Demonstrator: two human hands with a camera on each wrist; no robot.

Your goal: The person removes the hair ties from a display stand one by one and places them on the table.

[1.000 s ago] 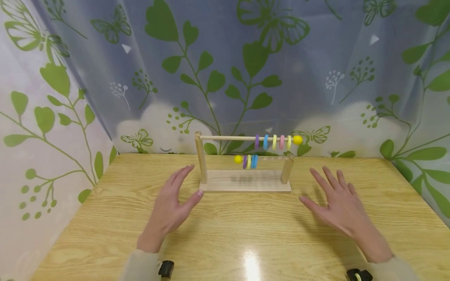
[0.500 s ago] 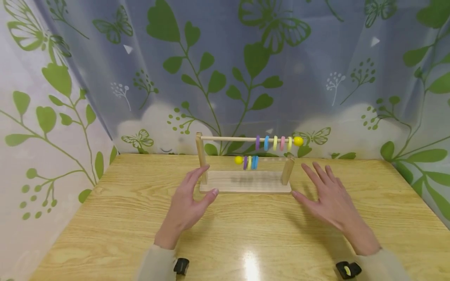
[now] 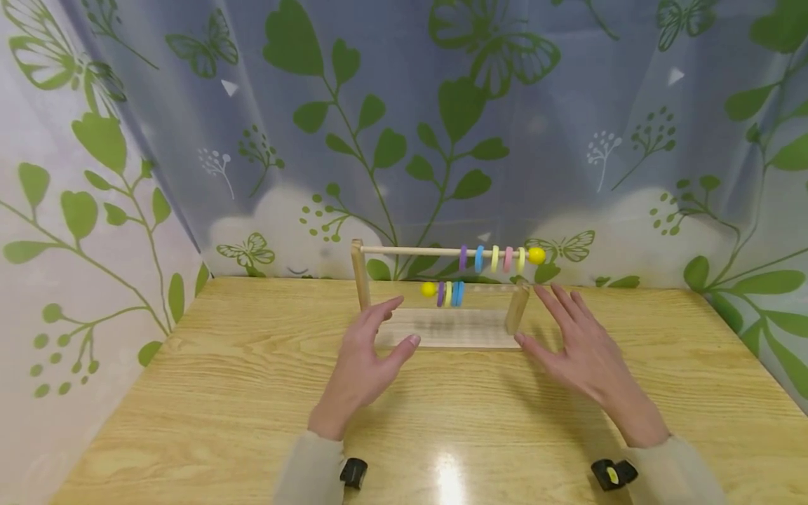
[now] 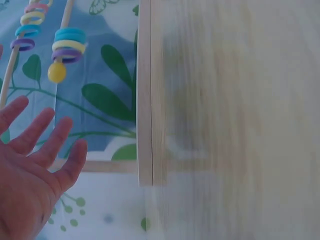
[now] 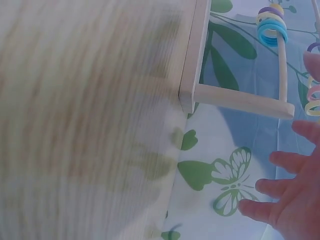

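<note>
A wooden ring rack [image 3: 467,338] stands on the table. From its tall left post runs an upper rod [image 3: 410,250] carrying purple, blue, yellow and pink rings and a yellow end ball [image 3: 536,255]. The short right post [image 3: 517,310] bears a lower rod with purple, yellow and blue rings [image 4: 69,44] bunched near its yellow ball [image 3: 428,289]. My left hand [image 3: 366,365], fingers spread, is in front of the rack's left end, partly hiding the base and post. My right hand [image 3: 583,354] is spread beside the short post, thumb tip near the base corner. Neither holds anything.
The rack stands toward the back of a wood-grain table [image 3: 208,393]. Behind it hangs a blue and white curtain [image 3: 391,126] with green leaves and butterflies. A pale patterned curtain [image 3: 57,266] borders the left side. Black wrist devices [image 3: 353,473] show below both hands.
Both hands have moved inward toward the rack, the left one to the right and now overlapping the rack's left end, the right one leftward to the short post. Rack and rings stay put.
</note>
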